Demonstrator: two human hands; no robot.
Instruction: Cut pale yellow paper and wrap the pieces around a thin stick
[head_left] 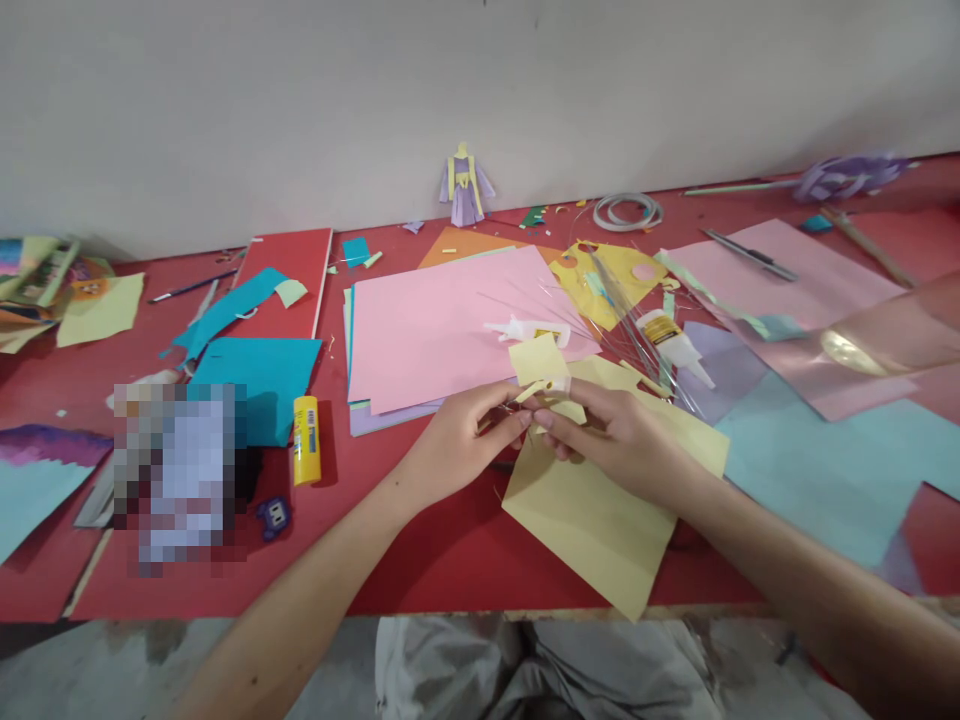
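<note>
My left hand [457,440] and my right hand [611,435] meet over the red table [450,550], fingertips pinched together on a small pale yellow paper piece [538,362] that sticks up between them. A thin strip of the same paper hangs at the pinch. Under my right hand lies a large pale yellow sheet [592,520]. Just behind the hands a white glue bottle [529,330] lies on a pink sheet [442,320].
A yellow glue stick [306,439] lies left of my hands. Teal paper [255,370], a second glue bottle [671,345], clear cellophane [885,340], light blue paper [817,460] and a purple paper doll [465,185] by the wall surround the spot.
</note>
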